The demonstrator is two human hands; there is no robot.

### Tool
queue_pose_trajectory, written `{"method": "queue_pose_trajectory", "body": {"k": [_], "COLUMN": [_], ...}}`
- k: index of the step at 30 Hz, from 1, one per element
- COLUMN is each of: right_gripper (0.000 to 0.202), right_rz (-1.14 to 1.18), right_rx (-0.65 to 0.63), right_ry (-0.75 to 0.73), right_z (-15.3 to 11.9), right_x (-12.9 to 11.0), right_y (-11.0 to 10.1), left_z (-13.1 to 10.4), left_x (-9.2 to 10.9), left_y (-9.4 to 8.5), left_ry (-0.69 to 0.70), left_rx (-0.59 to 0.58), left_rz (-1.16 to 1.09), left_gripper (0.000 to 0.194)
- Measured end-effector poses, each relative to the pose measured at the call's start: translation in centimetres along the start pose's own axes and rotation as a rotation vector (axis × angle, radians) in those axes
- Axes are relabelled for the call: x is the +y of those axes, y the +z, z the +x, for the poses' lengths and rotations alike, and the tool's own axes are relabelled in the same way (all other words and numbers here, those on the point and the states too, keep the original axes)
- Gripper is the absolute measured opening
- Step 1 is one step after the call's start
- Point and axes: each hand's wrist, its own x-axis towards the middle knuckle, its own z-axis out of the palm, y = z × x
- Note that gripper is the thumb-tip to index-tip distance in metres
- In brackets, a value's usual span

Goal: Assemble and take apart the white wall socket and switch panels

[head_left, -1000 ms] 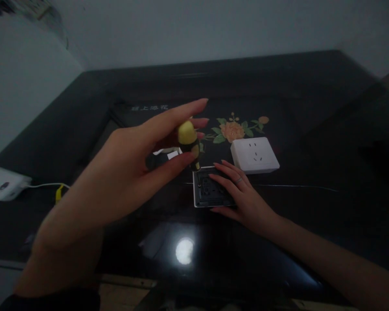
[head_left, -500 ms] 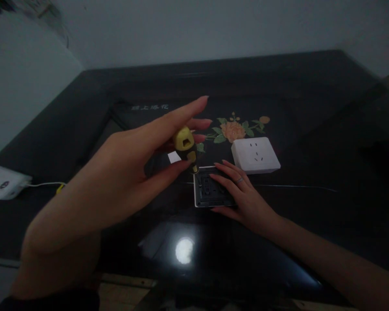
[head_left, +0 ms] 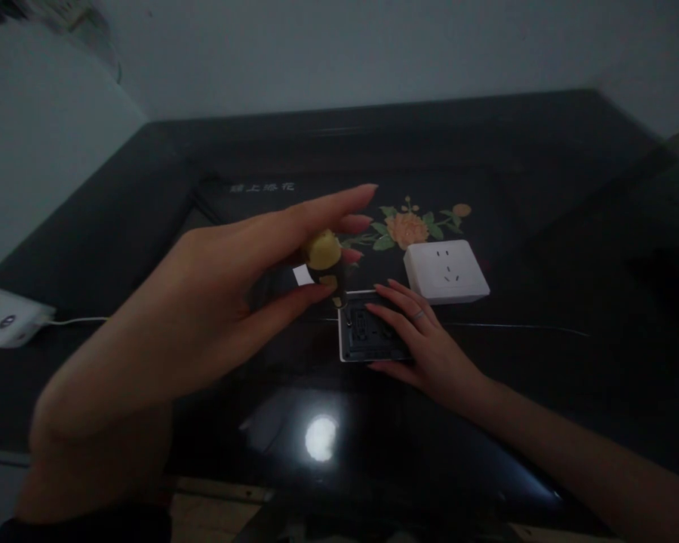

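Observation:
A screwdriver [head_left: 329, 268] with a yellow and black handle stands nearly upright between the thumb and fingers of my left hand [head_left: 215, 294]. Its lower end points down at the left part of a square socket panel [head_left: 362, 335], dark on its upper side with a white rim, lying on the black table. My right hand [head_left: 430, 347], with a ring on one finger, grips the panel from the right, fingers over the top and thumb along the near edge. A white socket box [head_left: 447, 270] with slots in its face lies just behind my right hand.
On the black table [head_left: 543, 188] are a printed flower and white characters. A white device [head_left: 8, 317] with a cable lies at the far left. A small white piece [head_left: 302, 274] shows behind my left hand. Behind the table rises a pale wall [head_left: 362, 53].
My left hand has turned a little around the screwdriver, its index finger slightly lower and further right. The screwdriver handle has rotated. My right hand and the panel have stayed in place.

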Motion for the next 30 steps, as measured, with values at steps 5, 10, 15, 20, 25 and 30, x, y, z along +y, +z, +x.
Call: {"method": "queue_pose_trajectory", "body": {"k": [5,10,15,20,25,30], "right_gripper": [0.064,0.064,0.063,0.063,0.064,0.064], "right_rz": [-0.013,-0.009,-0.017,-0.026,-0.03,-0.028], "right_rx": [-0.002,-0.01,-0.011,-0.008,-0.005,-0.006], "right_ry": [-0.002,0.008,-0.002,-0.007,-0.011,-0.008], "right_z": [-0.1,0.0,0.0,0.0,0.0,0.0], "right_x": [0.0,0.0,-0.1,-0.1,0.0,0.1], "right_y": [0.1,0.0,0.0,0.0,0.0,0.0], "left_z": [0.3,0.6,-0.1,0.5,1.1,0.6], "left_x": [0.1,0.6,0.8,0.3,0.2,0.1], "left_y": [1.1,1.6,0.6,1.7,2.3,1.0], "left_ry": [0.003,0.008,-0.085,-0.029,-0.041,-0.085], "left_rx": [0.113,0.17,-0.007,0.163,0.196,-0.013], "left_rz": [0.069,0.07,-0.136,-0.069,0.067,-0.113], "left_gripper": [0.036,0.031,0.048,0.029,0.027,0.055]}}
